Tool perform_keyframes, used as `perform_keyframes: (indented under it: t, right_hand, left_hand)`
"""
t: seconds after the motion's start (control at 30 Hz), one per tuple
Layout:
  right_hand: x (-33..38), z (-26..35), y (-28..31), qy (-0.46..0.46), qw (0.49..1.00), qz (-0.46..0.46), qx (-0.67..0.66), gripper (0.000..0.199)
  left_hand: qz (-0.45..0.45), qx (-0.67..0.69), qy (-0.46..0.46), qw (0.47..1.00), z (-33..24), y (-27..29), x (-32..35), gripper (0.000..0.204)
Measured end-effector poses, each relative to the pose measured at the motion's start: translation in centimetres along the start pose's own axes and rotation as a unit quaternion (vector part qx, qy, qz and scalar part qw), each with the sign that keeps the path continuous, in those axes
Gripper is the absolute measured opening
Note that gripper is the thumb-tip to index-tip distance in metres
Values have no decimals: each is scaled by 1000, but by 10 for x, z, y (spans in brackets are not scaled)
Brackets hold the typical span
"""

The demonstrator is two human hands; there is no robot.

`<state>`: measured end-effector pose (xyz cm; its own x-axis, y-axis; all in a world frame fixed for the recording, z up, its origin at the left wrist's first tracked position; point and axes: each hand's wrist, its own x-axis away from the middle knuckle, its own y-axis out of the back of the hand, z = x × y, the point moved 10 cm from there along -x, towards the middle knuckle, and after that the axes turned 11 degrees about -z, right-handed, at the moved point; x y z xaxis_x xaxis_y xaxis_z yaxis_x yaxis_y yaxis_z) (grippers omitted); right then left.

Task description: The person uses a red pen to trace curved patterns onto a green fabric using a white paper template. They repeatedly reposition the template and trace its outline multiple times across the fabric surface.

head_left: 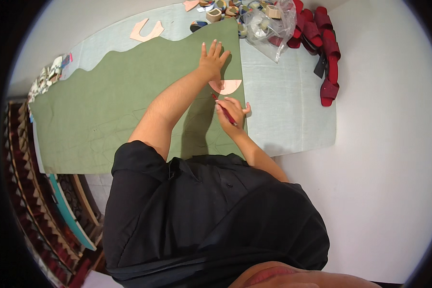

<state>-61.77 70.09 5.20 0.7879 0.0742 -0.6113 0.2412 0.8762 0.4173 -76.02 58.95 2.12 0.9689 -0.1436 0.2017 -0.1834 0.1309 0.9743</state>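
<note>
A large sheet of olive-green material (129,91) lies across the table, with faint pen lines drawn on its near part. On its right side rests a pale pink half-round template (232,87). My left hand (213,61) is flat on the sheet with its fingers spread, its heel at the template's left end. Just below the template, my right hand (230,115) grips a red pen (226,113), whose tip points up-left at the sheet near the template's curved edge. Whether the tip touches the sheet, I cannot tell.
Red sandals (329,62) line the table's far right. Beside them lie a clear plastic bag (269,29) and several patterned rolls (213,14). A U-shaped pale piece (146,31) sits beyond the sheet; patterned cloth (45,79) is at the left end. A white wall (384,144) stands on the right.
</note>
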Motion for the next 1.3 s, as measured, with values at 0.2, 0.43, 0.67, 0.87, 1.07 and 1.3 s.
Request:
perform_keyframes:
  t: [0.2, 0.43, 0.67, 0.87, 1.07, 1.3]
  right_hand:
    - [2, 15, -27, 92, 990, -14, 110, 14]
    - [6, 8, -42, 94, 976, -39, 191, 15]
    - [7, 2, -48, 81, 975, -28, 206, 19]
    - [6, 2, -48, 77, 975, -20, 209, 21]
    - [10, -2, -56, 78, 972, -2, 224, 22]
    - [10, -1, -56, 78, 965, -7, 249, 22]
  left_hand:
    - [12, -78, -82, 993, -21, -1, -21, 146]
    - [5, -85, -83, 993, -28, -2, -25, 143]
    - [-42, -29, -48, 998, -18, 2, -16, 133]
    - [-71, -22, -42, 996, -16, -4, -20, 133]
    - [-70, -14, -33, 997, -16, -2, -16, 131]
    - [-99, -13, -16, 995, -12, 0, -9, 121]
